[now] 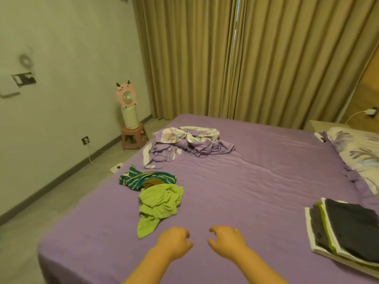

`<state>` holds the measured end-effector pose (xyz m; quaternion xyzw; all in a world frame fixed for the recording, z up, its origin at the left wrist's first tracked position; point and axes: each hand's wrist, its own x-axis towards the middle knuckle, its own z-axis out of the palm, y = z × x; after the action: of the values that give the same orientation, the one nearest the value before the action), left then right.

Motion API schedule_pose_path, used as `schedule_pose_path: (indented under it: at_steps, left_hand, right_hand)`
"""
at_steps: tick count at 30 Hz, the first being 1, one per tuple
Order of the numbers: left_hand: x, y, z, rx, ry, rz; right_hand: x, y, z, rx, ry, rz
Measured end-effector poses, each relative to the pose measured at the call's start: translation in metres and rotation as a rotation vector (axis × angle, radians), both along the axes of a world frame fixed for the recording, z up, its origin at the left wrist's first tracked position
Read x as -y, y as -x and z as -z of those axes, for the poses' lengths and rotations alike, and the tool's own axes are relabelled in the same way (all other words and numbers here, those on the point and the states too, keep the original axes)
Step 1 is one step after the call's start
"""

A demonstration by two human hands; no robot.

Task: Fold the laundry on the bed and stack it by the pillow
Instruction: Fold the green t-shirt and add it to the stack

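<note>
Over the near bed edge, the left hand [174, 241] and right hand [227, 241] are hovering empty, fingers loosely curled, likely reaching for the green garment [160, 206] just ahead-left; best pinching its shoulders to shake flat.

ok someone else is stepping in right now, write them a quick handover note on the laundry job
Left hand and right hand: both empty, fingers loosely curled, hovering over the near part of the bed.
Done: a folded stack sits on the right side of the bed, just short of the pillow.
Left: the green garment, closest to the left hand; the teal striped garment with something brown tucked against it; the crumpled purple and white bedding further back.
Suggest starting with the green one.
</note>
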<state>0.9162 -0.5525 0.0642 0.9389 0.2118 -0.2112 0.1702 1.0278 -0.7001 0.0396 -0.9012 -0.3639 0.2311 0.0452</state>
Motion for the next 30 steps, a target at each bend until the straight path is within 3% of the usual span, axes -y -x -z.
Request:
schedule_pose_path:
  at_steps: [8,12,21,30]
  left_hand:
    - [-0.095,0.130,0.004,0.008,0.000,-0.108]
    - [-0.135,0.156,0.011,0.042,-0.004,-0.179]
    - [-0.168,0.130,0.034,0.056,0.079,-0.201]
    - [-0.227,0.068,0.050,0.041,0.130,-0.237]
  right_hand:
    - [-0.098,0.106,-0.010,-0.053,-0.019,-0.005]
    - [-0.130,0.130,-0.007,-0.114,-0.034,-0.028]
    - [-0.174,0.111,0.028,-0.232,-0.117,0.007]
    - [-0.217,0.030,0.062,-0.355,-0.114,0.102]
